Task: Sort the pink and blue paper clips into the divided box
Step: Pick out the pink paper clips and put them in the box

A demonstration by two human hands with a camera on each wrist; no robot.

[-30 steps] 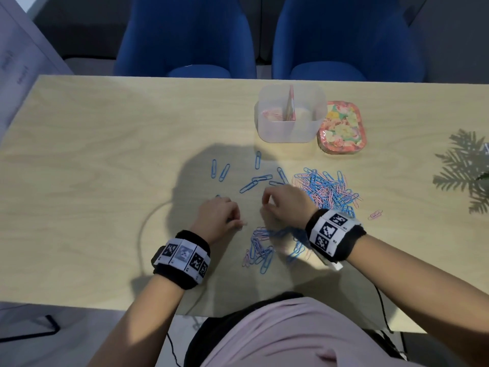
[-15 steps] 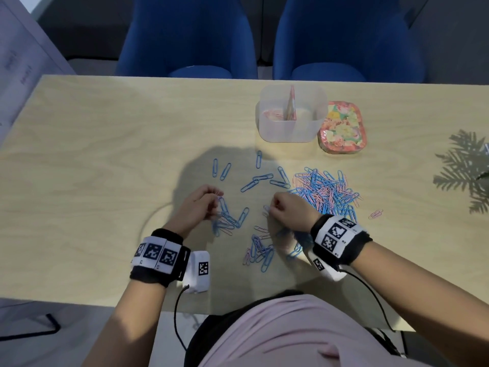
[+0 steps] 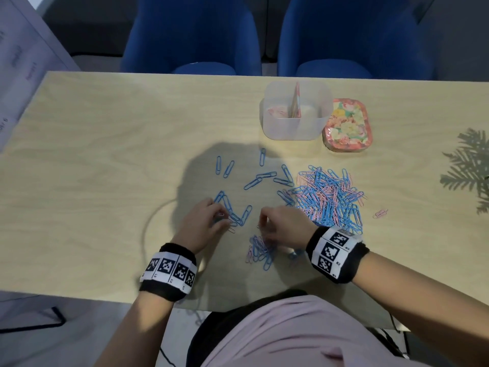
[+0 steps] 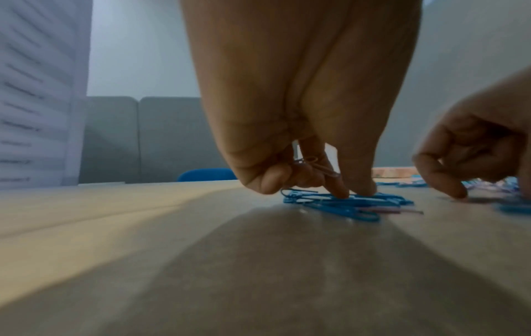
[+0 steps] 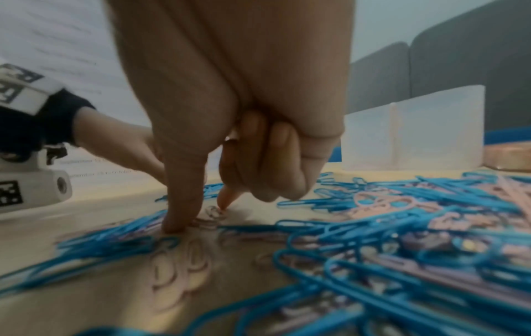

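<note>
My left hand rests its fingertips on a small cluster of blue paper clips and grips a pink paper clip in its curled fingers. My right hand pinches thumb and forefinger down onto a pink clip lying flat on the table, with its other fingers curled. A big mixed pile of pink and blue clips lies to its right and a smaller mixed heap under its wrist. The translucent divided box stands at the back, with pink clips in its left compartment.
A floral tin sits against the box's right side. Loose blue clips lie scattered between the hands and the box, and one pink clip lies alone at the right. Two blue chairs stand behind the wooden table.
My left hand has moved forward and left onto the blue cluster, uncovering the clips near it. My right hand has shifted slightly left and lowered its fingertips to the table.
</note>
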